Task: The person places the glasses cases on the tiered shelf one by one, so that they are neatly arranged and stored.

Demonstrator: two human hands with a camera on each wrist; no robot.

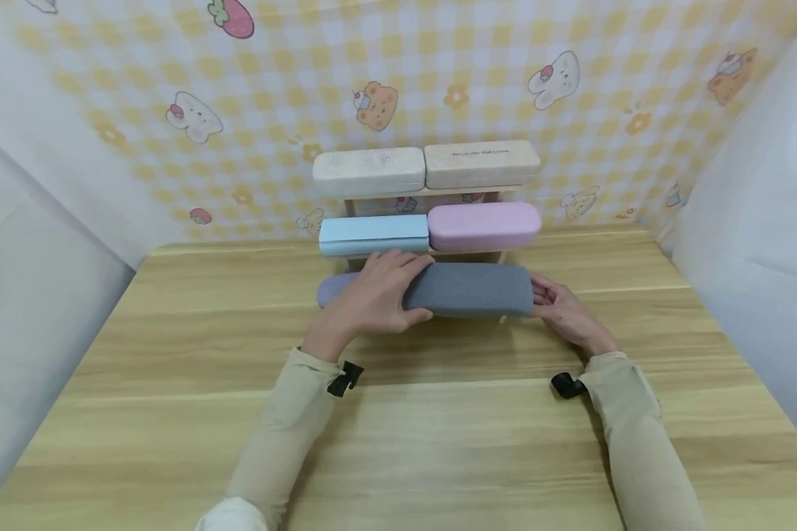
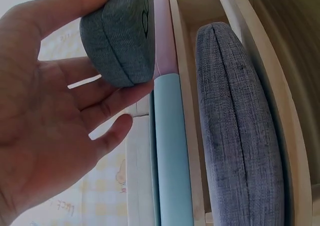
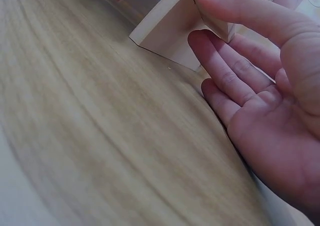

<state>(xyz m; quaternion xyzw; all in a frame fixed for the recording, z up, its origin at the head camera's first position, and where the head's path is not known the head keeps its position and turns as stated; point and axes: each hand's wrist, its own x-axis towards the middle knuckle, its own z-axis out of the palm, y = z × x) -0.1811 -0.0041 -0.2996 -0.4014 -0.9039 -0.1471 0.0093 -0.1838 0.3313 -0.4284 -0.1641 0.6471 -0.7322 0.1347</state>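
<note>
My left hand [image 1: 375, 295] grips the left end of a dark grey fabric glasses case [image 1: 474, 289], which is above the right part of the bottom tier of a small wooden rack [image 2: 192, 100]. In the left wrist view, thumb and fingers lie on either side of this case, which bears a glasses outline. A greyish-purple glasses case [image 2: 235, 131] lies in the bottom tier, partly hidden behind my left hand in the head view. At the rack's right end, my right hand [image 1: 567, 310] holds its wooden side between thumb and fingers.
The middle tier holds a light blue case [image 1: 374, 236] and a pink case [image 1: 483, 226]. On top lie a white case [image 1: 369, 170] and a beige case [image 1: 481, 164]. The rack stands on a wooden table [image 1: 452, 450] before a yellow checked cloth [image 1: 252, 96].
</note>
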